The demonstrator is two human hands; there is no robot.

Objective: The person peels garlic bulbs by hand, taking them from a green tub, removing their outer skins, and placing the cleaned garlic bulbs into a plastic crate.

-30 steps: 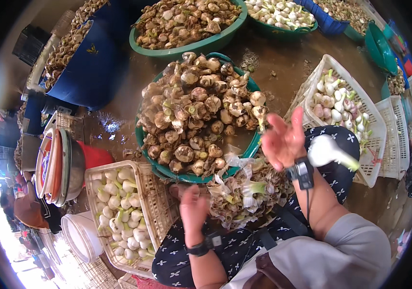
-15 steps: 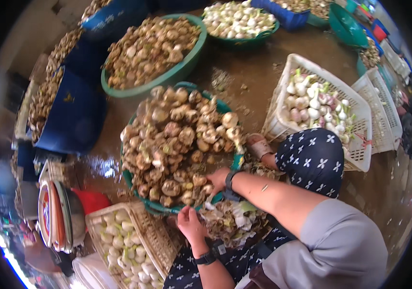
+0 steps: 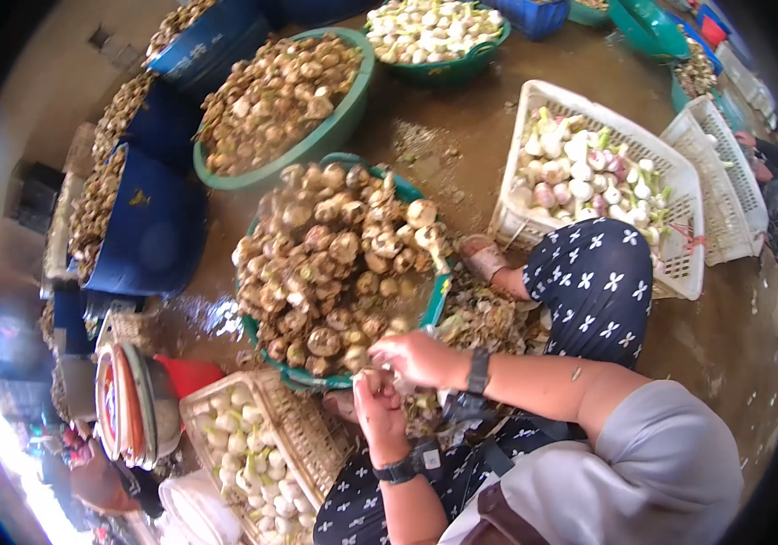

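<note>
My left hand [image 3: 382, 416] and my right hand [image 3: 421, 358] meet in front of me, just past the near rim of a green tub [image 3: 433, 304]. Between their fingertips is a small brownish garlic bulb [image 3: 374, 375], mostly hidden; both hands are closed on it. Unpeeled garlic bulbs [image 3: 334, 259] with brown, dirty skins are heaped in the tub, and murky water shows at its right side. Loose peelings [image 3: 484, 320] lie beside the tub and below my hands.
On my left stands a tilted cream crate [image 3: 294, 422] of cleaned white bulbs. A white crate [image 3: 609, 100] with white and purplish bulbs is at the right. Beyond are another green tub [image 3: 353, 118], blue bins [image 3: 148, 232] and a wet brown floor [image 3: 471, 109].
My right hand has come out of the tub toward me and joined my left hand. A bulb is now between their fingers. The view has shifted slightly.
</note>
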